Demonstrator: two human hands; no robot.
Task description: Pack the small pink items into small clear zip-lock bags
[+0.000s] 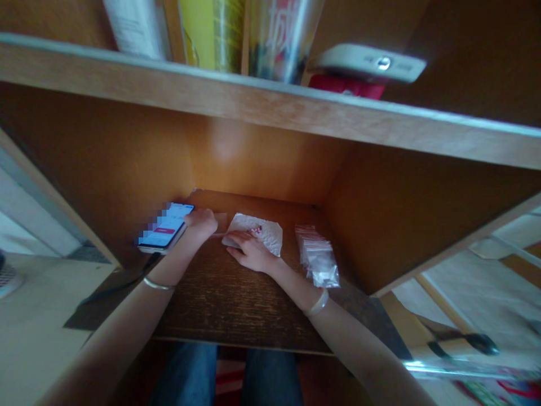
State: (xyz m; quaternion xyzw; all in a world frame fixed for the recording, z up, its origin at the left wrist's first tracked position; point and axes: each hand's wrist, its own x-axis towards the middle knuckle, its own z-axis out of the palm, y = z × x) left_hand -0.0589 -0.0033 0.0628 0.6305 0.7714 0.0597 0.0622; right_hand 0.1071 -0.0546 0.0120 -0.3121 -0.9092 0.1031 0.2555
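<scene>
My left hand (202, 224) is closed, its fingers at the edge of a small clear plastic bag (221, 221). My right hand (250, 252) lies low over a crinkled white sheet (271, 234), fingers stretched to the left and the thumb apart from them. Its fingertips come close to the bag; whether they touch it I cannot tell. Several tiny red-and-white pieces (257, 229) rest on the sheet just beyond my right fingers. To the right is an overlapping stack of small clear zip bags (318, 256).
A lit phone (167, 225) lies on a pale block beside my left hand, with a dark cable (122, 286) running off the left edge. The brown desktop (236, 307) sits between wooden side walls. Overhead, a shelf (253, 101) carries containers and a white device (372, 61).
</scene>
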